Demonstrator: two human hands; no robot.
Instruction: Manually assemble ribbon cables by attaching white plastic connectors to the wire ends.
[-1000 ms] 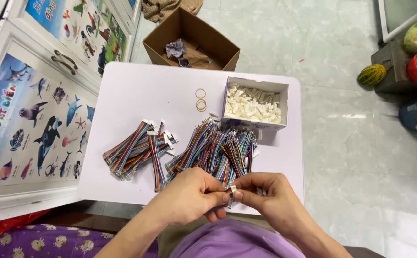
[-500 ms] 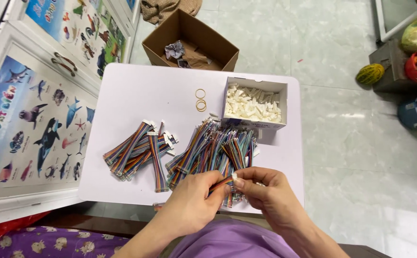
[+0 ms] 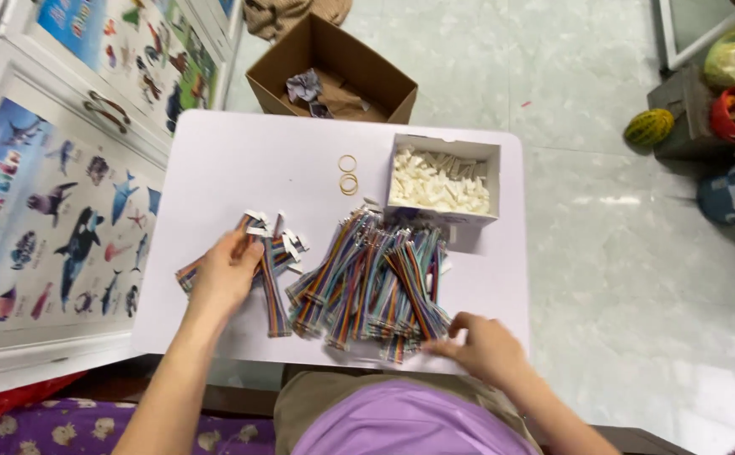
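Where they met before, hands (image 3: 226, 274) now part.

Left hand (image 3: 226, 274): left of centre frame, palm down, fingers spread forward, forearm running to the lower left.
Right hand (image 3: 484, 347): lower right of centre, fingers curled, pointing left.

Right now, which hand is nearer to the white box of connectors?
The right hand. It rests at the near edge of the big ribbon cable pile, below the white box. The left hand lies on the smaller cable bundle, farther to the left.
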